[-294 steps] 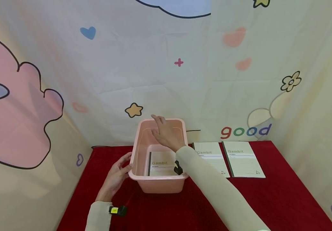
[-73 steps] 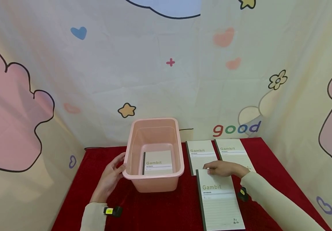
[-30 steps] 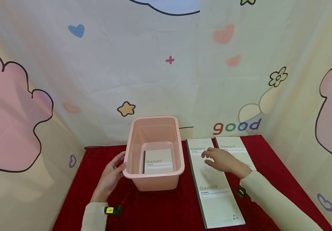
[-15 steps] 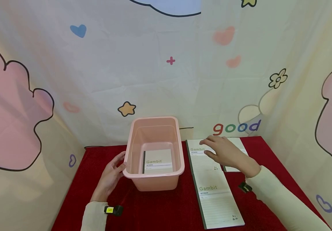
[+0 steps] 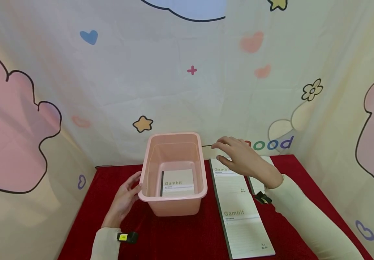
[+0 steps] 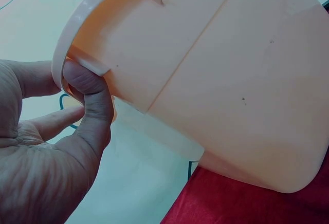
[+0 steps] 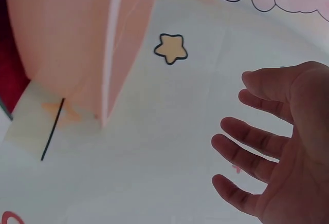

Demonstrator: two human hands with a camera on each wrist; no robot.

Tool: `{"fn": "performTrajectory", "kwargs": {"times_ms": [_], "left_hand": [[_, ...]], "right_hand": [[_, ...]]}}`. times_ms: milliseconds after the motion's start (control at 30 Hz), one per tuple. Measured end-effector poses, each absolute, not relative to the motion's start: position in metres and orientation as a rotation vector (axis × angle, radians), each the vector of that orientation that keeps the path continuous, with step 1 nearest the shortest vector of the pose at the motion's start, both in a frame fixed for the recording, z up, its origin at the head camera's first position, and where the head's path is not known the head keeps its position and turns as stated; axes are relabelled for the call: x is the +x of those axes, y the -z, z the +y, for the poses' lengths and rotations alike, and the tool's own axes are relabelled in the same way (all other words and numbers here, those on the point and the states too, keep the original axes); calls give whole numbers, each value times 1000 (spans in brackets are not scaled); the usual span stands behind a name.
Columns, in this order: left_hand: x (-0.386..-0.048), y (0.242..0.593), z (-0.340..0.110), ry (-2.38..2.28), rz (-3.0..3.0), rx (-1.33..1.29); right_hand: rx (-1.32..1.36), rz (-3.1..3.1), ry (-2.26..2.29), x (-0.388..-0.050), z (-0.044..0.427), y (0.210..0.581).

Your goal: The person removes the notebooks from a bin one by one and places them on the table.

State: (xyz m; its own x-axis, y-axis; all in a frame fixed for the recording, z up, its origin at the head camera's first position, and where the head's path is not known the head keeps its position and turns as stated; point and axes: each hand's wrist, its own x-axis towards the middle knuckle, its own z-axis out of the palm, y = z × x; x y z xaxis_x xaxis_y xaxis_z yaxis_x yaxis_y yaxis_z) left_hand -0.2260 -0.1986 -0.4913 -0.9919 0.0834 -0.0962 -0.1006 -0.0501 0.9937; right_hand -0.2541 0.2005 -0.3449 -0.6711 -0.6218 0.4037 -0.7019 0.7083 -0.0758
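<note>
A pink plastic basin [image 5: 173, 207] stands on the red cloth. My left hand [image 5: 123, 200] pinches its left rim; in the left wrist view the thumb [image 6: 92, 98] bends under the lip of the basin [image 6: 221, 80]. Inside lies a notebook marked Gambit [image 5: 177, 183]. My right hand [image 5: 239, 159] hovers over the notebooks on the right, its fingers loosely bent around nothing. Below it lie a back notebook [image 5: 230, 182] and a front notebook [image 5: 246, 231], their ends meeting. A third notebook [image 5: 256, 186] is mostly hidden by the right hand and forearm.
Red cloth [image 5: 173, 238] covers the table. A pale patterned curtain [image 5: 160, 79] hangs right behind the basin and closes in both sides. In the right wrist view the basin's side [image 7: 61, 34] is at the left, apart from the hand.
The right hand was above the basin, later held a notebook in front of two others. It has let that notebook go, then risen and moved back and left. The left hand keeps its hold.
</note>
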Motion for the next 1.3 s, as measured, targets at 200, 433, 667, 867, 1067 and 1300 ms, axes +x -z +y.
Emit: {"fn": "performTrajectory", "kwargs": {"times_ms": [200,433,667,867,1067,1300], "left_hand": [[-227,493,-199,-2194,2091,-27],[-228,495,-198,-2204,2063,-24],[-227,495,-199,-2198,2079,-23],[-226,495,-201,-2195,2075,-23],[-226,494,-202,-2206,2070,-43],[-229,496,-199,-2204,2074,-49]], "right_hand": [[1098,-2502,-359,-262,179,332],[1168,-2462,-381,-276,156,319],[1185,-2537,-408,-295,125,314],[1123,-2659,-470,-313,95,326],[1037,-2735,-424,-324,64,338],[933,-2835,-408,-343,43,363]]}}
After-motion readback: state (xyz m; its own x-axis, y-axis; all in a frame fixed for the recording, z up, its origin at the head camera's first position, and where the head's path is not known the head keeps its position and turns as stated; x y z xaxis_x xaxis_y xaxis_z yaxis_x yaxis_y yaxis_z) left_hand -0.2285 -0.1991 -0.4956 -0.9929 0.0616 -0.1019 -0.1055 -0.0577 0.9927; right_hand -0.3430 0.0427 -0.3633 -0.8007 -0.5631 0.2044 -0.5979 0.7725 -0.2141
